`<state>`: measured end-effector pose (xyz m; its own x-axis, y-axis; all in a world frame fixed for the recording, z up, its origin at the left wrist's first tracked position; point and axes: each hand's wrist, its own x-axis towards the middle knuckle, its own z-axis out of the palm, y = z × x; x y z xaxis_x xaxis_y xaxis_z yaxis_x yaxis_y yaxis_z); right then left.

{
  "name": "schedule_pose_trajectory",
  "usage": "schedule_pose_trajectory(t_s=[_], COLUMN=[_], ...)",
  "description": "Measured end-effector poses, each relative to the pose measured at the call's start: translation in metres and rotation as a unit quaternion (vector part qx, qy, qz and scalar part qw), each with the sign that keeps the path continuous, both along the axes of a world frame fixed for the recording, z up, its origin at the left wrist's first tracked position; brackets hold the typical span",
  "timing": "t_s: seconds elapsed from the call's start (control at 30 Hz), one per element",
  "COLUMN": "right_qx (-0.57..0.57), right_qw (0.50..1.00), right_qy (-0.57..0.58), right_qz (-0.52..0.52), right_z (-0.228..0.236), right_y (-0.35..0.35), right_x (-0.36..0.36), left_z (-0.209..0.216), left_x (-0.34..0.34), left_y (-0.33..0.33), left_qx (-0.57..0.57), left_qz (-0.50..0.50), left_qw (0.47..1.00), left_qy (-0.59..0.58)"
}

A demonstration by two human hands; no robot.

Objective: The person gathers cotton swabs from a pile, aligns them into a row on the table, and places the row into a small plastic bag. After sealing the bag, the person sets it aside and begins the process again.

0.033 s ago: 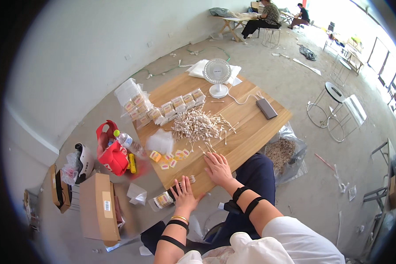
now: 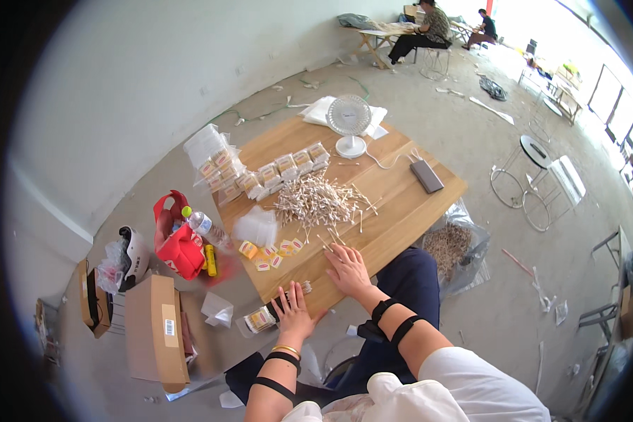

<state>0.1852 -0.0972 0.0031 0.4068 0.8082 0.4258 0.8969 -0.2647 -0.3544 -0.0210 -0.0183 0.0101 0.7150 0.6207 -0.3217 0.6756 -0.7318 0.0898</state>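
A wooden counter is seen before the person. On it, a heap of loose cotton swabs is spread near the middle, bordered by a row of filled swab packets. The right hand is laid flat near the swabs, its grip released. The left hand is rested, fingers spread, over a dark object, its grip also released. Just beside it, one filled packet is placed. Small yellow-and-white labels are scattered below the heap.
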Motion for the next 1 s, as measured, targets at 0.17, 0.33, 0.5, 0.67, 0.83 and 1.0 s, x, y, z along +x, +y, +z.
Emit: schedule_pose_trajectory(t_s=[0.17,0.33,0.5,0.67,0.83,1.0], right_qx=[0.032,0.011,0.037,0.050,0.021,-0.003], right_qw=[0.986,0.985,0.972,0.978,0.990,0.975], right_qy=[0.116,0.119,0.153,0.172,0.140,0.168], right_qz=[-0.112,-0.128,-0.174,-0.105,0.008,0.146], right_z=[0.011,0.008,-0.005,-0.015,-0.011,-0.007], right_y=[0.019,0.042,0.055,0.041,0.025,0.029], right_x=[0.020,0.036,0.048,0.037,-0.018,-0.042], left_z=[-0.003,-0.004,-0.002,-0.006,-0.016,-0.008], left_x=[0.000,-0.004,-0.005,-0.010,-0.019,-0.009], left_y=[-0.003,-0.003,-0.009,-0.015,-0.019,-0.019], left_qx=[0.002,0.008,0.011,0.059,0.075,0.064], left_qz=[-0.002,0.003,0.004,-0.007,-0.016,-0.023], left_qw=[1.000,1.000,0.996,0.987,0.974,0.975], left_qy=[-0.012,-0.028,-0.084,-0.148,-0.214,-0.210])
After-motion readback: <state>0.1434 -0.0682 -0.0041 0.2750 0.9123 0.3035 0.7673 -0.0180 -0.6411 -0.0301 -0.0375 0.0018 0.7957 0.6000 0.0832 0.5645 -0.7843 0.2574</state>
